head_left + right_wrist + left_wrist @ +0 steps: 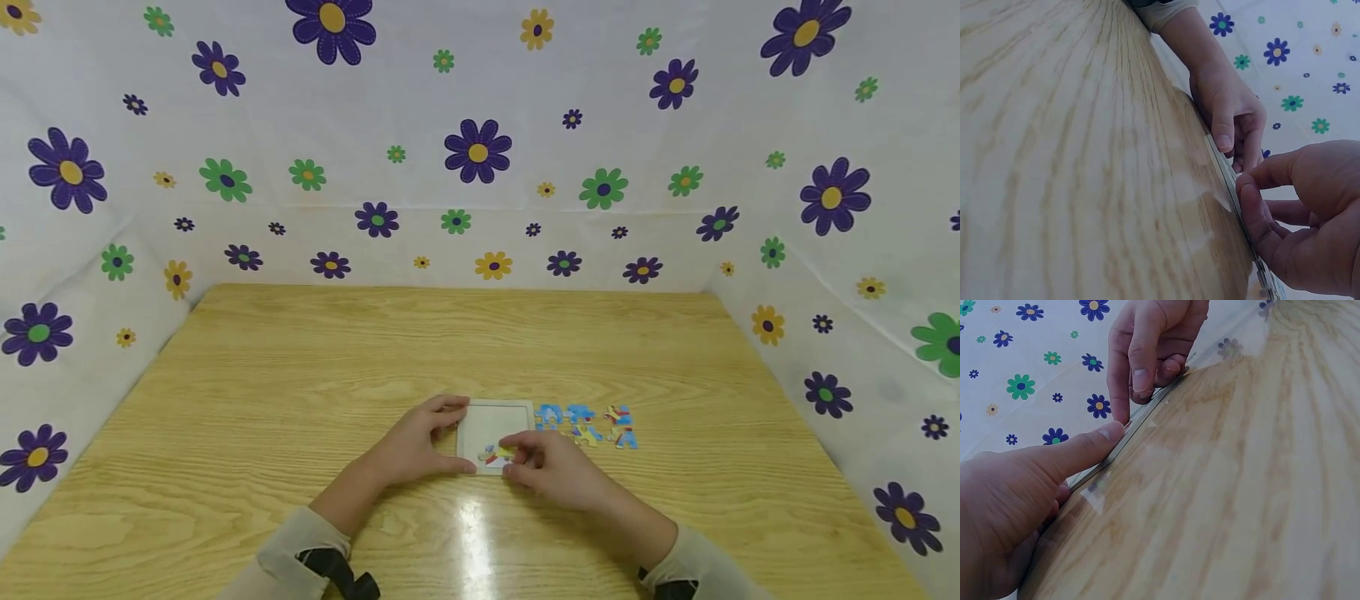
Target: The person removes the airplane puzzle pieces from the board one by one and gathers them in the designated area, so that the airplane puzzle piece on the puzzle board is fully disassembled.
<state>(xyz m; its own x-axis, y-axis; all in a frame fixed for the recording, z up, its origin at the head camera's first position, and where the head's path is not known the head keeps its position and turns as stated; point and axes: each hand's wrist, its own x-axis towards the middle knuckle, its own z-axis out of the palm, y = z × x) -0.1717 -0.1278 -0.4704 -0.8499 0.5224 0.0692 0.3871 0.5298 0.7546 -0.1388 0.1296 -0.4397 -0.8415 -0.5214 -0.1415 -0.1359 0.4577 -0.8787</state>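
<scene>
A small square puzzle tray point(495, 421) with a pale rim lies on the table in front of me. My left hand point(416, 442) holds it by its left side, fingers at the far left corner and thumb on the near rim. Over the tray's near right part, my right hand point(562, 471) pinches a puzzle piece point(507, 452) with yellow on it, mostly hidden by the fingers. Red, white and blue picture parts point(491, 457) show beside it in the tray. In the right wrist view, the thumb and index finger of my right hand point(1310, 212) come together at the tray's edge.
Right of the tray lie several loose puzzle pieces point(577, 414), blue and yellow, with another small group point(621, 427) farther right. The wood-grain table point(375, 342) is enclosed at the back and sides by a white flowered cloth point(412, 108).
</scene>
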